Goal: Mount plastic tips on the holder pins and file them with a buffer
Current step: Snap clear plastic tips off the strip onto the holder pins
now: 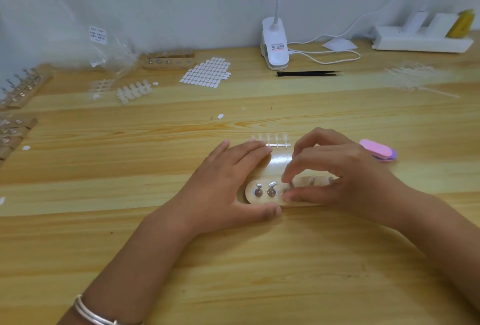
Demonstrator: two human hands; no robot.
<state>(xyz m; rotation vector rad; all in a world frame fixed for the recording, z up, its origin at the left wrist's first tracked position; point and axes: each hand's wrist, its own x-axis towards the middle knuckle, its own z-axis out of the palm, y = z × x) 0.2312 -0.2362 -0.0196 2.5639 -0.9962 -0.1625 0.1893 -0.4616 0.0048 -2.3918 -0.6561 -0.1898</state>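
Left hand (228, 176), fingers relaxed, is bracing the holder (263, 200) so it stays put while the right hand (337, 169) is pinching its third pin (291, 184).

A pale wood table (233, 259) fills the frame. At centre lies a holder (263, 200), with a clear tip strip (278, 145) just above it and a pink buffer (378, 150) to the right. Further up are tweezers (309, 73), a lamp clamp (275, 47), a sticker sheet (207, 73) and a bag (114, 52). Upper right sits a power strip (420, 39) — spare holders (23, 88) line the left edge.
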